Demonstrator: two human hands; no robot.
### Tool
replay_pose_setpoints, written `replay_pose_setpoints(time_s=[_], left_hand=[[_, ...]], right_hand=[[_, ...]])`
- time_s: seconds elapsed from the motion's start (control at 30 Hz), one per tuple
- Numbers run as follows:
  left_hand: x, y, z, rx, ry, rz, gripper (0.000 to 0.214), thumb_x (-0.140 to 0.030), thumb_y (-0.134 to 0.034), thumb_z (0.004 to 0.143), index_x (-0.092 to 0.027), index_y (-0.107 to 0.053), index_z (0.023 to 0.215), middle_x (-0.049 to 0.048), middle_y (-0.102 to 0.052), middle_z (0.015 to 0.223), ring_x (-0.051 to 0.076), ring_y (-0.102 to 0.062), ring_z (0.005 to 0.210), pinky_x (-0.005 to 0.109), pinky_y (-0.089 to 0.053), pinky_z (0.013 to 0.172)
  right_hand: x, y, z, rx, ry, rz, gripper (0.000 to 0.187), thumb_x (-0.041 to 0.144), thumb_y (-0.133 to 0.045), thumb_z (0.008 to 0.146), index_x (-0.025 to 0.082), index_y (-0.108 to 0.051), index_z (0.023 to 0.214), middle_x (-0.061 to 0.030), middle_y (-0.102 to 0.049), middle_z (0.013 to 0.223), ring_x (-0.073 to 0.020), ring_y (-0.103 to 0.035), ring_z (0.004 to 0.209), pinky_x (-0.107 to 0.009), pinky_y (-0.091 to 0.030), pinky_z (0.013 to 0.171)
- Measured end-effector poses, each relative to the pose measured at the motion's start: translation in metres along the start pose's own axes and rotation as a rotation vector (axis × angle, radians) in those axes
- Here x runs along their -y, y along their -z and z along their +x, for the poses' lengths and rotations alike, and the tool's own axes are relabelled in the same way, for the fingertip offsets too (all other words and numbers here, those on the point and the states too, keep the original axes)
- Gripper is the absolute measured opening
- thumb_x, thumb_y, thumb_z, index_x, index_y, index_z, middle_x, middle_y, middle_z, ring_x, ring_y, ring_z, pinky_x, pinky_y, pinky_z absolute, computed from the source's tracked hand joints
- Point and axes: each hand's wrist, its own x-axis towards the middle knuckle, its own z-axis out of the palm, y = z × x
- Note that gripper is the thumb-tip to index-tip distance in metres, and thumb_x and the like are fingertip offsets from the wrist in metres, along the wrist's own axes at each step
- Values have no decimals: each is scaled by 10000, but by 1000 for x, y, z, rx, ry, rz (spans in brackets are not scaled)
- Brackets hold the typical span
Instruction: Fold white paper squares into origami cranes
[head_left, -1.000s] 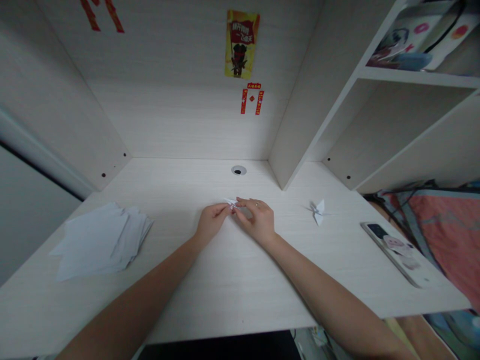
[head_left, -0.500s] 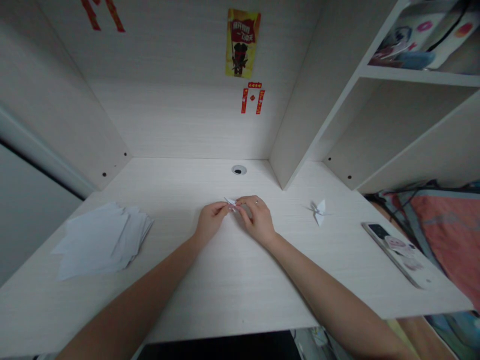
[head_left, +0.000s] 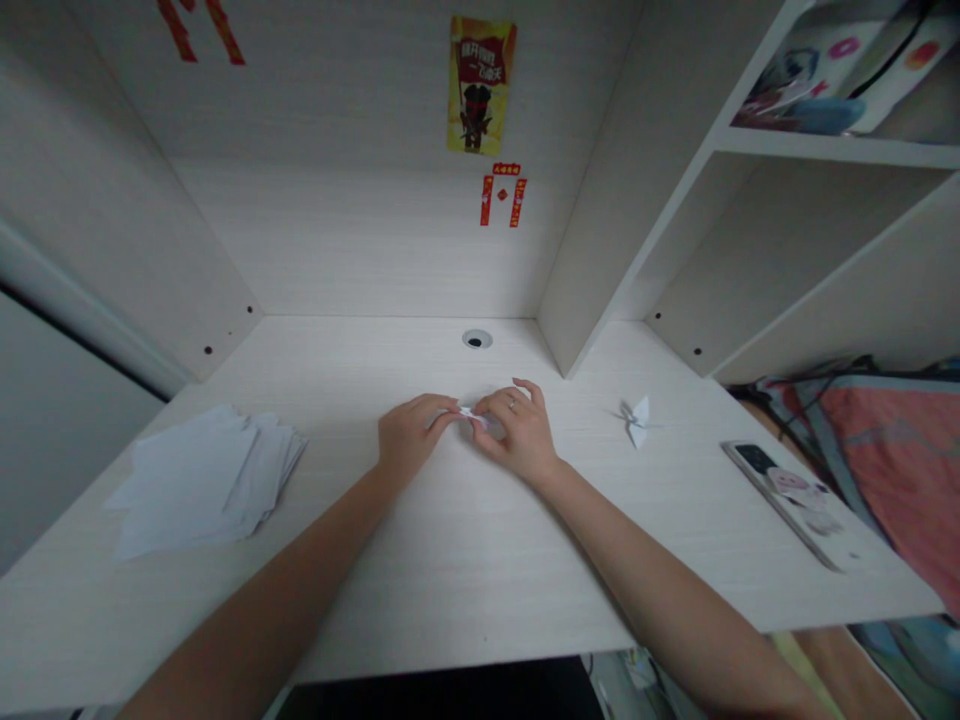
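Observation:
A small piece of folded white paper (head_left: 471,414) is held between both hands near the middle of the desk. My left hand (head_left: 414,432) pinches its left end between thumb and fingers. On the other end, the thumb and fingers of my right hand (head_left: 517,425) close on the paper, with one finger lifted away and a ring on another. Fingers cover much of the paper, so its exact shape is hidden. A finished white paper crane (head_left: 636,421) rests on the desk to the right of my right hand.
Loose white paper sheets (head_left: 202,485) lie in a pile at the left. A phone (head_left: 784,500) with stickers lies near the right edge, beside a red and grey fabric item (head_left: 847,440). A cable hole (head_left: 477,340) and an upright panel (head_left: 592,250) are behind my hands.
My left hand has shifted slightly left and flattened at the wrist. A finger of my right hand has lifted. The folded paper now looks more stretched between the hands.

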Motion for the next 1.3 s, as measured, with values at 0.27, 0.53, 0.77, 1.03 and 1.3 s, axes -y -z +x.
replay_pose_setpoints(time_s=[0.27,0.53,0.77,1.03,1.3], left_hand=[[6,-1,1,1,88,42,197,-419,-574,780,-245,-643,840,-20,-706,876,158,-639,828,247,-431,774],[1,2,3,-23,113,45,180,-408,-576,781,-248,-643,830,-22,-703,866,147,-634,829,237,-430,786],[0,1,1,-4,30,39,171,-364,-537,817,-245,-658,798,-19,-705,876,146,-631,877,243,-425,817],[0,1,1,0,103,50,183,-404,-543,802,-245,-630,822,-27,-697,851,146,-629,813,234,-417,770],[1,-3,1,29,166,80,179,-388,-523,815,-241,-617,853,-15,-690,830,149,-621,747,235,-406,681]], right_hand=[[-8,-11,-3,-69,-150,195,88,316,-573,810,244,-616,836,4,-681,795,-176,-601,807,-393,-345,949],[-12,-11,-2,-87,-218,262,97,341,-598,803,259,-647,819,10,-698,802,-182,-616,809,-382,-380,923],[-9,-10,-2,-70,-181,254,91,315,-578,819,272,-655,843,8,-702,816,-181,-623,831,-393,-373,941],[-7,-10,-3,-94,-188,265,97,319,-572,823,269,-654,835,7,-700,806,-184,-622,828,-397,-375,939],[-4,-11,-3,-117,-197,257,122,341,-567,825,259,-657,823,4,-702,794,-181,-624,810,-392,-389,918]])
